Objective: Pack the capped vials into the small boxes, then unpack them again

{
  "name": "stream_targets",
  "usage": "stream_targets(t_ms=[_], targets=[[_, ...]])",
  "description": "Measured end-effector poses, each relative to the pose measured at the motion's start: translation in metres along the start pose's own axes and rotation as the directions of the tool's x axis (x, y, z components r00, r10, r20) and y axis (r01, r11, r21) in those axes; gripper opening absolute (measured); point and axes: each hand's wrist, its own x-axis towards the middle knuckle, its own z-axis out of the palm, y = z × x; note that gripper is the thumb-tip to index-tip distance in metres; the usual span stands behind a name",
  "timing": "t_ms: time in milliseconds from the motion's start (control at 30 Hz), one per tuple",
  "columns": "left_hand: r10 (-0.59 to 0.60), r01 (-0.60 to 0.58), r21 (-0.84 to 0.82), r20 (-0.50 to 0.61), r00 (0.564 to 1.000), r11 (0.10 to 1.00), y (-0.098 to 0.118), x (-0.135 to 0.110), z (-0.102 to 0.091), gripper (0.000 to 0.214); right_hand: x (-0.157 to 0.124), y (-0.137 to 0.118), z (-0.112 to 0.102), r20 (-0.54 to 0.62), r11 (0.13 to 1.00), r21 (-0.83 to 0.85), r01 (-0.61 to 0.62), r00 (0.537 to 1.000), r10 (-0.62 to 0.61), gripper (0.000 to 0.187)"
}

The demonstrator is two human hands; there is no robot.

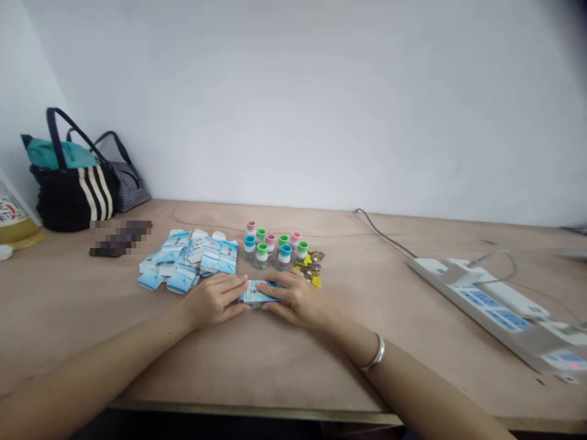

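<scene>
Both of my hands rest on the wooden table (275, 360) and hold one small blue-and-white carton (257, 293) between them. My left hand (214, 301) grips its left end with curled fingers. My right hand (293, 297) covers its right end, fingers pressed onto it. A silver bracelet (376, 354) sits on my right wrist. Just behind the hands lies a pile of several flat blue-and-white cartons (188, 260). To its right stand several small bottles (273, 244) with pink, green and blue caps.
Small yellow pieces (312, 269) lie beside the bottles. A black striped bag (76, 183) and a grey bag (128, 183) stand at the back left by the wall. A yellowish bottle (13, 223) is at the far left. White power strips (499, 305) with cables lie at the right.
</scene>
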Motion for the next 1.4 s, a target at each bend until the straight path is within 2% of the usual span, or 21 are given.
stream_targets(t_ms=[133, 200, 267, 333, 433, 533, 800, 967, 1067, 1133, 1167, 1233, 1333, 1400], targets=[[-0.017, 0.017, 0.007, 0.028, 0.999, 1.0, -0.004, -0.007, -0.009, 0.016, -0.005, -0.004, -0.001, -0.017, 0.998, -0.055, 0.006, 1.0, -0.007, 0.033], [-0.028, 0.028, 0.031, 0.026, 0.999, 0.999, -0.004, -0.007, -0.014, 0.02, -0.007, -0.008, -0.002, -0.018, 0.996, -0.092, -0.012, 1.0, 0.011, 0.03], [-0.023, 0.022, 0.039, 0.025, 0.999, 0.999, -0.002, -0.002, -0.017, 0.035, -0.009, -0.014, -0.001, 0.001, 0.991, -0.131, -0.021, 1.0, 0.021, 0.028], [0.02, -0.021, 0.015, 0.075, 0.997, 1.0, 0.001, 0.003, -0.016, 0.045, -0.011, -0.02, -0.001, 0.044, 0.986, -0.166, -0.011, 0.999, 0.018, 0.028], [0.077, -0.071, -0.039, 0.156, 0.985, 0.997, 0.005, 0.007, -0.01, 0.042, -0.012, -0.028, -0.003, 0.095, 0.978, -0.207, 0.013, 0.995, 0.007, 0.029], [0.083, -0.076, -0.054, 0.149, 0.985, 0.996, 0.007, 0.006, -0.005, 0.035, -0.012, -0.031, -0.005, 0.115, 0.974, -0.221, 0.051, 0.993, -0.026, 0.029], [0.107, -0.105, -0.033, 0.092, 0.99, 0.994, 0.004, -0.001, -0.005, 0.02, -0.011, -0.03, -0.005, 0.133, 0.979, -0.199, 0.044, 0.991, -0.018, 0.03], [-0.064, 0.062, 0.028, 0.075, 0.995, 0.998, 0.003, -0.002, -0.008, 0.025, -0.011, -0.031, -0.003, 0.191, 0.985, -0.156, 0.076, 0.98, -0.045, 0.025], [0.002, 0.005, -0.068, 0.1, 0.995, 0.998, 0.007, 0.0, -0.008, 0.031, -0.01, -0.031, -0.004, 0.172, 0.996, -0.083, 0.036, 0.985, -0.022, 0.025], [0.016, -0.001, -0.166, 0.091, 0.996, 0.986, 0.011, 0.003, -0.007, 0.031, -0.008, -0.03, -0.007, 0.131, 0.999, 0.031, -0.028, 0.991, 0.023, 0.026], [-0.014, 0.031, -0.216, 0.077, 0.997, 0.976, 0.013, 0.004, -0.007, 0.03, -0.006, -0.029, -0.009, 0.095, 0.992, 0.11, -0.065, 0.994, 0.055, 0.026], [-0.151, 0.157, -0.307, 0.044, 0.988, 0.939, 0.016, 0.008, -0.006, 0.028, 0.0, -0.026, -0.014, -0.004, 0.949, 0.281, -0.146, 0.988, 0.153, 0.024], [-0.381, 0.367, -0.419, 0.054, 0.923, 0.83, 0.016, 0.016, -0.006, 0.03, 0.008, -0.018, -0.017, -0.131, 0.851, 0.452, -0.268, 0.924, 0.36, 0.02], [-0.452, 0.435, -0.455, 0.076, 0.889, 0.777, 0.013, 0.021, -0.005, 0.03, 0.011, -0.011, -0.014, -0.165, 0.818, 0.476, -0.323, 0.881, 0.444, 0.019]])
